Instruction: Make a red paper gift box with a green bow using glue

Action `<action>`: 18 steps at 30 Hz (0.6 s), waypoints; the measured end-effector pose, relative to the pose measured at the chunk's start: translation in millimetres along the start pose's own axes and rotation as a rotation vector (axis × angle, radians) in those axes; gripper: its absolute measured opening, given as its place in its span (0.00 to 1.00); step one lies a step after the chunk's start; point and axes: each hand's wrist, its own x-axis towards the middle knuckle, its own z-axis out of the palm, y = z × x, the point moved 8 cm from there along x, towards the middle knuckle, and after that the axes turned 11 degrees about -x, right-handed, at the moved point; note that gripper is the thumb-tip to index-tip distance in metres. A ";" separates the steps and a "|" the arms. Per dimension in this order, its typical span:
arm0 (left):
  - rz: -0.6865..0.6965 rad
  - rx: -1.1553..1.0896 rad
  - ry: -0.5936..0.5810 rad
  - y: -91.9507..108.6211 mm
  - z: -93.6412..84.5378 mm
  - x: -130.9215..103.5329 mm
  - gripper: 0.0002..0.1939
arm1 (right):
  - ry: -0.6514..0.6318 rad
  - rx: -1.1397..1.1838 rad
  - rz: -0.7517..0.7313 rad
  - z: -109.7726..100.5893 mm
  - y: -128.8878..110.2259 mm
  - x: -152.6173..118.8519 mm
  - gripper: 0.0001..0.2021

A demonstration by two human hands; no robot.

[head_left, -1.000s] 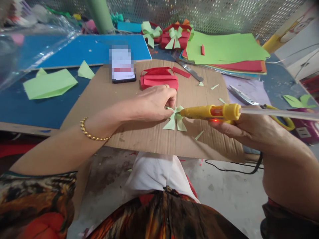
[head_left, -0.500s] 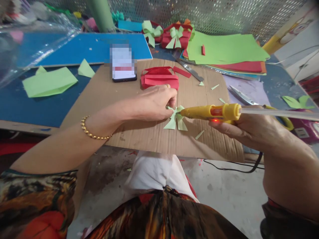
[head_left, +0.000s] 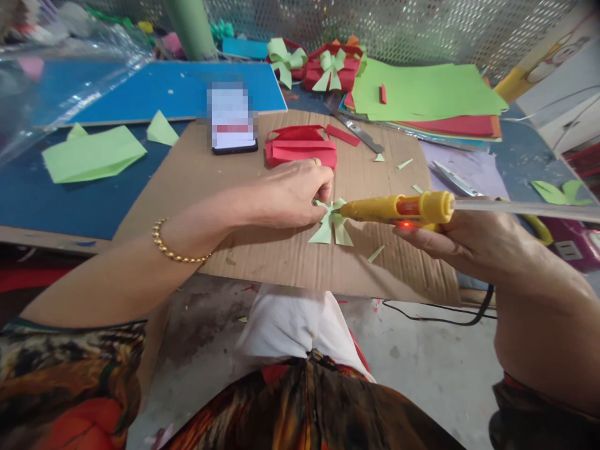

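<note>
A light green paper bow (head_left: 342, 234) lies on the cardboard mat, its tails pointing toward me. The closed fingers of my left hand (head_left: 293, 192) grip its left side. My right hand (head_left: 464, 240) is wrapped round a yellow hot glue gun (head_left: 375, 209), whose nozzle meets the middle of the bow from the right. A red light glows on the gun, and a clear glue stick (head_left: 520, 210) juts from its back. Just beyond my left hand sits a small red paper bag (head_left: 301, 150), partly covered by my knuckles.
A phone (head_left: 232, 119) lies on the cardboard (head_left: 262, 256). Scissors (head_left: 452, 178) are near my right hand; a metal blade (head_left: 360, 134) lies farther back. Green paper sheets (head_left: 422, 90) and finished red bags with bows (head_left: 330, 72) stand at the back. Folded green paper (head_left: 94, 153) is left.
Almost nothing differs. The glue gun and my right hand have shifted very slightly, with the nozzle still at the bow's middle and my left hand in the same place.
</note>
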 end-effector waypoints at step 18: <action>-0.009 0.035 -0.025 0.2 0.4 -0.5 0.11 | -0.048 -0.061 0.053 1.0 0.3 1.6 0.46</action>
